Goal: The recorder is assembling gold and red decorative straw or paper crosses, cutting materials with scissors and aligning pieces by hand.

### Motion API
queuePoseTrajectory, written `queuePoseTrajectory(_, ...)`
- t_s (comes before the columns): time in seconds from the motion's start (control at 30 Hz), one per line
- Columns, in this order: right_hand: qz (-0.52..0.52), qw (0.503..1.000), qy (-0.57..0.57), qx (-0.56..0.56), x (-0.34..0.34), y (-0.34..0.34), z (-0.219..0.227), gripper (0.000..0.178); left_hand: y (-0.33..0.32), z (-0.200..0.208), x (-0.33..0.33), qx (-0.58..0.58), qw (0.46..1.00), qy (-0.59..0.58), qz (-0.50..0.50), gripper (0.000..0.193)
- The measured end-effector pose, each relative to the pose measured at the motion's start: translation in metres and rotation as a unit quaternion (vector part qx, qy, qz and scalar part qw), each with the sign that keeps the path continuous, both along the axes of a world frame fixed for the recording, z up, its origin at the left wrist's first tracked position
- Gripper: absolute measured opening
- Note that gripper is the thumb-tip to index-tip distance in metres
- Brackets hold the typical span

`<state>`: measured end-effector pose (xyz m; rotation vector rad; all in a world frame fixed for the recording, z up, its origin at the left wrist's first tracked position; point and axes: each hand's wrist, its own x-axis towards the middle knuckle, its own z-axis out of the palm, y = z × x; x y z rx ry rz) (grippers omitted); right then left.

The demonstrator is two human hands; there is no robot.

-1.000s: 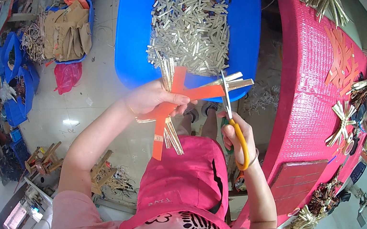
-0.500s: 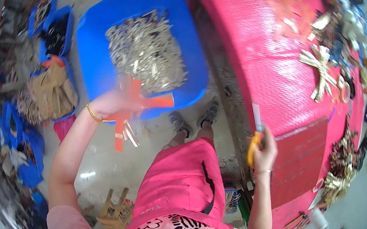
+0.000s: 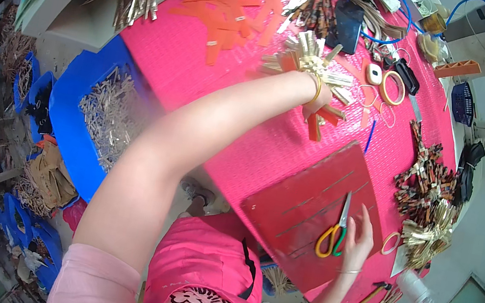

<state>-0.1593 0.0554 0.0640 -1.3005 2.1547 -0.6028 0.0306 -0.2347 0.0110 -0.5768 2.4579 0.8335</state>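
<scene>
My left hand (image 3: 317,98) reaches far across the pink table (image 3: 225,142) and is closed on orange strips (image 3: 324,123) that stick out below its fingers. Part of the strips is hidden by the hand. Right beyond it lies a pile of gold strip bundles (image 3: 315,64). Scissors (image 3: 337,231) with one yellow and one green handle lie on a dark red board (image 3: 306,194), blades pointing away. Just right of the scissors, my right hand (image 3: 360,238) is open with its fingers apart, holding nothing.
A blue bin (image 3: 73,107) full of cut scraps stands left of the table. Flat orange strips (image 3: 221,13) are spread at the far side. Tape rolls (image 3: 392,87), a blue pen (image 3: 370,136), and brown and gold bundles (image 3: 428,227) lie toward the right.
My left hand has moved from over the blue bin to the gold pile on the table, carrying the orange strips. My right hand has put the scissors down on the board and let go.
</scene>
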Motion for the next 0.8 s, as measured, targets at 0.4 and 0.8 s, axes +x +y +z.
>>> queuePoseTrajectory(0.4, 0.179, 0.954, 0.135, -0.201, 0.074, -0.227, -0.097, 0.049, 0.043, -0.003, 0.022, -0.348, 0.835, 0.3, 0.302, 0.036)
queuePoseTrajectory(0.8, 0.008, 0.988, 0.105, -0.117, 0.012, -0.119, -0.036, 0.032, 0.074, -0.05, 0.002, 0.392, 0.275, 0.472, 0.74, 0.024)
